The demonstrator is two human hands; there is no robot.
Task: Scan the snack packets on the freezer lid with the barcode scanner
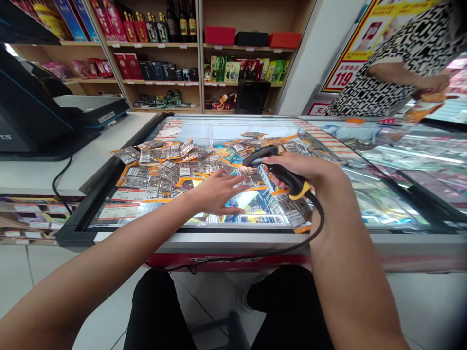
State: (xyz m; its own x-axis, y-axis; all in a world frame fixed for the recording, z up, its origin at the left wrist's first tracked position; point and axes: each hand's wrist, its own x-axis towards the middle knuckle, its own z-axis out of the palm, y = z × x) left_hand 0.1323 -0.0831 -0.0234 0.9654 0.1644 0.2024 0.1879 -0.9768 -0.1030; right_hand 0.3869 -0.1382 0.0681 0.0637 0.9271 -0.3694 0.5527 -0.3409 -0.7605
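A black and yellow barcode scanner (288, 179) is gripped in my right hand (297, 165), its head tilted toward the left over the packets. Its black cable (317, 228) loops down along the freezer's front edge. My left hand (221, 192) is stretched out with the fingers apart, just above the glass and close to the packets; I see nothing in it. Many small clear snack packets with orange edges (170, 170) and barcode labels lie heaped on the glass-topped freezer (215, 238). A few more packets (294, 209) lie beneath my right wrist.
To the left, a black checkout machine (29, 107) and a scale (91, 109) stand on a white counter (32, 177). Wooden shelves (153, 45) with bottles and boxes rise behind. Another person (397, 63) stands at the right, holding an orange packet (425, 104).
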